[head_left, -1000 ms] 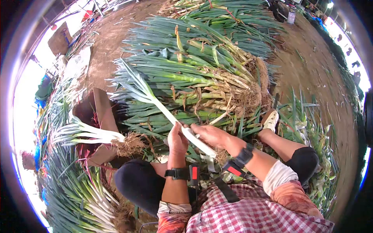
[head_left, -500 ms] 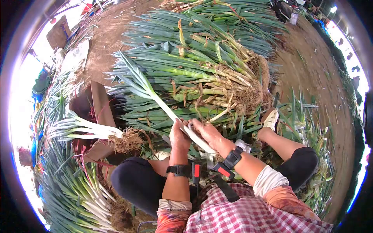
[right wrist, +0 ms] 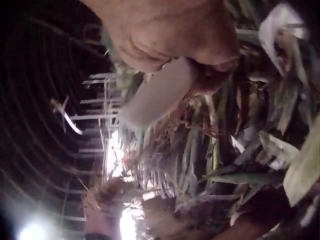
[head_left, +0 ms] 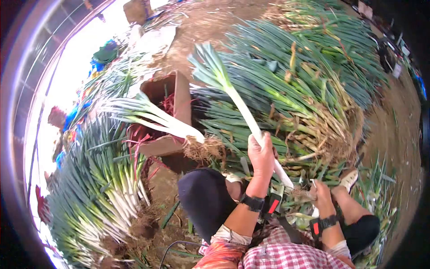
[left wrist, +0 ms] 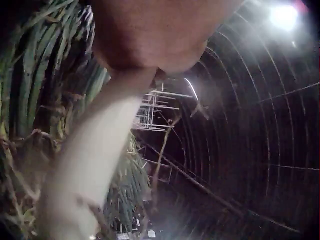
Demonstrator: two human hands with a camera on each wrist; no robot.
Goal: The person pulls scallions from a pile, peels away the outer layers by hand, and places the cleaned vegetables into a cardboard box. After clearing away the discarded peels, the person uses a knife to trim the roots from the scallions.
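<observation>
My left hand (head_left: pixel 261 154) grips a peeled leek (head_left: pixel 244 110) round its white stalk. The green leaves fan out up and to the left, and the root end points down toward my lap. In the left wrist view the white stalk (left wrist: pixel 95 150) runs down from under the hand. My right hand (head_left: pixel 321 196) is apart from the leek, low on the right over the scraps. Between its thumb and fingers it pinches a flat, pale piece with a rounded end (right wrist: pixel 157 95); I cannot tell what it is.
A large heap of untrimmed leeks (head_left: pixel 286 89) lies ahead. A cardboard box (head_left: pixel 181 101) stands at left with a cleaned leek bunch (head_left: pixel 165 119) across it, roots outward. More white-stemmed leeks (head_left: pixel 112 188) lie at lower left. Peeled leaf scraps (head_left: pixel 378 188) cover the ground at right.
My hands were together on the leek's stalk; now the right hand has come away to the right. The left hand holds the leek alone. The head view has turned left.
</observation>
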